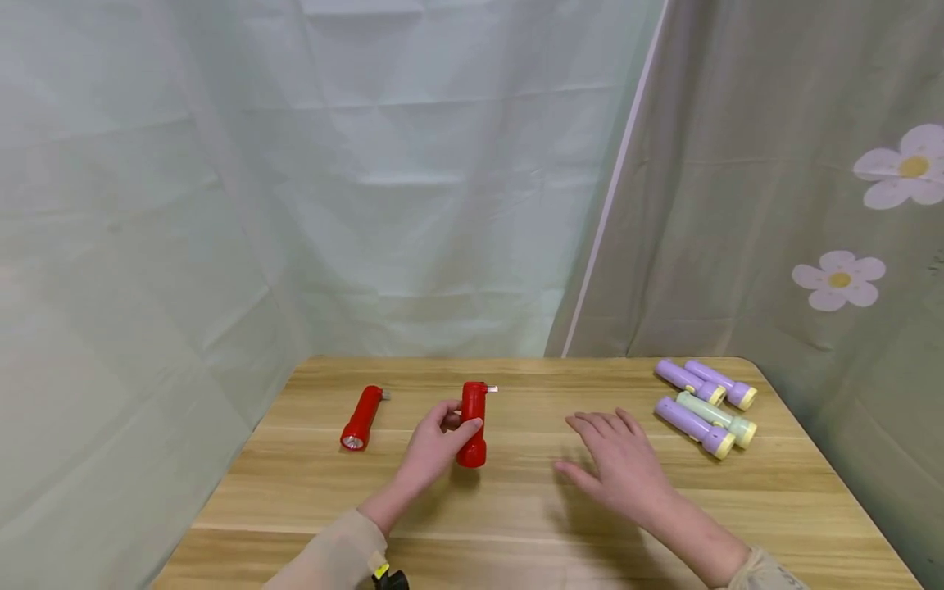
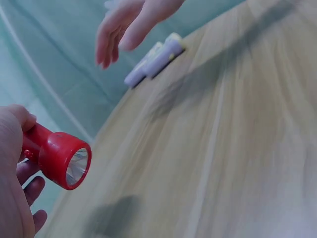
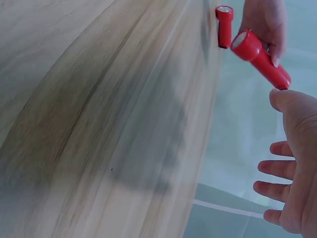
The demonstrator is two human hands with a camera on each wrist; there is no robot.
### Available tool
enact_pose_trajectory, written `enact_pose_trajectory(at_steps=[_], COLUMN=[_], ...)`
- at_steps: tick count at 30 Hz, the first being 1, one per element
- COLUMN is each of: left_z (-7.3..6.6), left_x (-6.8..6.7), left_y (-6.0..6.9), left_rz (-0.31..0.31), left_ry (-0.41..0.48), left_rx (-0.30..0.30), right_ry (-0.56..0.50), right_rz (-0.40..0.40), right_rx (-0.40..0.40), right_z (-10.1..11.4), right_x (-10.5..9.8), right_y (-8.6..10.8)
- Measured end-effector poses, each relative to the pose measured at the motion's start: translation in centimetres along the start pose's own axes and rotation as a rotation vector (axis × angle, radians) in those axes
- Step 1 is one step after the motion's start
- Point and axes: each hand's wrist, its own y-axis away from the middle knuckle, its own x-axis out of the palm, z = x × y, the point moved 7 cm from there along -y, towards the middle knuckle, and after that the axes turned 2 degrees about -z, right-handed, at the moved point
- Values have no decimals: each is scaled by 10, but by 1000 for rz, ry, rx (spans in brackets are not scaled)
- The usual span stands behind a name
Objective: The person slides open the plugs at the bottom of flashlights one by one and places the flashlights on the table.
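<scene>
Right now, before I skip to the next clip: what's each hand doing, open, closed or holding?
Left hand: holding a red flashlight, raised off the table.
Right hand: open, fingers spread, holding nothing.

Pale, creased curtains (image 1: 442, 205) hang behind a wood-grain table (image 1: 280, 483) — yellow-centred flowers (image 1: 839, 280) at right.

We see smooth, glossy plastic on the red flashlights (image 2: 55, 154), softer-shining plastic on the purple flashlights (image 1: 693, 426), a wood-grained table (image 1: 516, 524) with a satin sheen, and creased, cloth-like curtains (image 1: 442, 205).
</scene>
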Motion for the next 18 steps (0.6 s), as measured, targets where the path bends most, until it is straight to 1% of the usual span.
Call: enact_pose_trajectory(at_steps=[5,11,18], left_z=[12,17,26], left_x=[-22,-47,-71], left_y=[-8,-15,-27], left_rz=[-21,-61,-91], left_ry=[-112,-264,-485], left_rx=[-16,-25,-34], right_ry=[16,11,-18], right_rz=[16,32,17], right_rx=[0,12,46], right_z=[-4,-13,-27], right_x=[1,6,9], right_y=[2,7,16])
